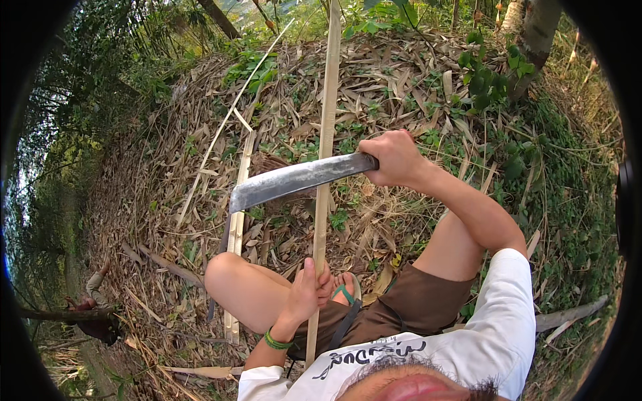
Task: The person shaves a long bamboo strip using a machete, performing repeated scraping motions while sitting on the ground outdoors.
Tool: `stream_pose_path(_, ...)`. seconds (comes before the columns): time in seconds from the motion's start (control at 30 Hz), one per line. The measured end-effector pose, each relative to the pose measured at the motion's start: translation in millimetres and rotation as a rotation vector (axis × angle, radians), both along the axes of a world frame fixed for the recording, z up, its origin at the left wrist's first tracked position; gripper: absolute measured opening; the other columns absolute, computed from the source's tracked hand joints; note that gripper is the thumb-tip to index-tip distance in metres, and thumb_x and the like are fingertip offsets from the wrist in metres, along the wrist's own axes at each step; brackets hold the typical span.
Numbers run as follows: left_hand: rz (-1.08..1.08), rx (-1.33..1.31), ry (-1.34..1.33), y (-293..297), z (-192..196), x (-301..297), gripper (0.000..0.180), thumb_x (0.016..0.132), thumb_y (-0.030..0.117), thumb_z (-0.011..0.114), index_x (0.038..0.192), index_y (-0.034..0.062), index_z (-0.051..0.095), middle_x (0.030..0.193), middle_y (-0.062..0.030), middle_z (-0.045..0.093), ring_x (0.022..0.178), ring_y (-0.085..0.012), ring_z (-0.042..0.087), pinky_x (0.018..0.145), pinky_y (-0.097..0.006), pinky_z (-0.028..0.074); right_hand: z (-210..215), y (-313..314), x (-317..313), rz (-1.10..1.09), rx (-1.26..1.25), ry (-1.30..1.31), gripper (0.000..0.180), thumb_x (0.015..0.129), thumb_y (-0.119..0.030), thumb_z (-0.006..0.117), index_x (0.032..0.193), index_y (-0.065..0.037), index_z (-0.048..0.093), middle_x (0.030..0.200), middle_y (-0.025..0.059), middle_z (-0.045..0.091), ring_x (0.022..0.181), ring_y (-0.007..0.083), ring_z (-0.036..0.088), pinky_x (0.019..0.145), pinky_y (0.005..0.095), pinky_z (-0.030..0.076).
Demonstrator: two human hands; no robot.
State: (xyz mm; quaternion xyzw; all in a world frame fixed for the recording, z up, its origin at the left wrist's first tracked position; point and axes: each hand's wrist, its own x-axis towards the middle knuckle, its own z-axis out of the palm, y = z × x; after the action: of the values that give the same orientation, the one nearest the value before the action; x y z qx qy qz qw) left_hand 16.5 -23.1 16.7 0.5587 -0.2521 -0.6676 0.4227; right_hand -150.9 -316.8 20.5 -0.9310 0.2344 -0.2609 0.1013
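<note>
Your right hand [394,159] gripping a curved grey metal machete [294,181], your left hand [307,292] clasping a long pale wooden strip [327,113], the two crossing

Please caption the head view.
Right hand holds a curved grey metal blade across a long pale woody strip gripped by left hand.

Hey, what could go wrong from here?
The broad, curved grey metal blade in the right hand could slip along the long, pale wooden strip toward the bare left hand gripping it lower down. A stray stroke might also reach the bare, bent left knee, which shows below the blade's tip.
</note>
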Motion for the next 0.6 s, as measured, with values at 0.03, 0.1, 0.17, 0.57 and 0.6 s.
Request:
stream_pose_path(0.03,0.002,-0.016,0.014,2,1,0,0.062,0.103,0.067,0.022,0.078,0.0123,0.034,0.059,0.0045,0.029,0.049,-0.0065,0.025,0.043,-0.023,0.022,-1,-14,-1,-0.026,-0.032,0.003,0.018,0.065,-0.019,0.07,0.069,-0.008,0.056,0.059,0.0127,0.059,0.057,0.0355,0.062,0.055,0.0469,0.048)
stream_pose_path(0.1,-0.038,-0.028,0.025,15,3,1,0.064,0.101,0.071,0.021,0.078,0.0129,0.034,0.057,0.0048,0.028,0.046,-0.0066,0.024,0.041,-0.023,0.02,5,-42,-10,-0.173,0.044,-0.069,0.018,0.072,-0.023,0.071,0.071,-0.009,0.061,0.062,0.0129,0.062,0.06,0.0358,0.064,0.059,0.0478,0.051)
stream_pose_path(0.17,-0.062,-0.01,0.03,26,3,4,0.065,0.1,0.073,0.022,0.078,0.0131,0.034,0.055,0.0048,0.028,0.045,-0.0065,0.024,0.04,-0.023,0.019,3,-69,-23,-0.322,0.113,-0.085,0.02,0.075,-0.027,0.071,0.073,-0.009,0.064,0.064,0.0137,0.065,0.062,0.0358,0.066,0.063,0.0486,0.054)
stream_pose_path(0.57,-0.067,0.069,-0.128,46,-6,2,0.064,0.103,0.067,0.02,0.074,0.0116,0.033,0.058,0.0029,0.033,0.048,-0.0071,0.029,0.042,-0.025,0.026,6,-84,-36,-0.398,0.173,-0.023,0.023,0.078,-0.025,0.067,0.079,-0.003,0.067,0.062,0.0171,0.064,0.066,0.037,0.068,0.065,0.0484,0.056)
stream_pose_path(0.6,-0.078,0.081,-0.121,45,-8,2,0.064,0.103,0.067,0.02,0.074,0.0118,0.033,0.058,0.003,0.033,0.048,-0.0072,0.029,0.042,-0.025,0.026,3,-81,-37,-0.38,0.131,0.014,0.023,0.079,-0.025,0.067,0.08,-0.002,0.067,0.062,0.0168,0.064,0.066,0.0371,0.068,0.065,0.0485,0.056)
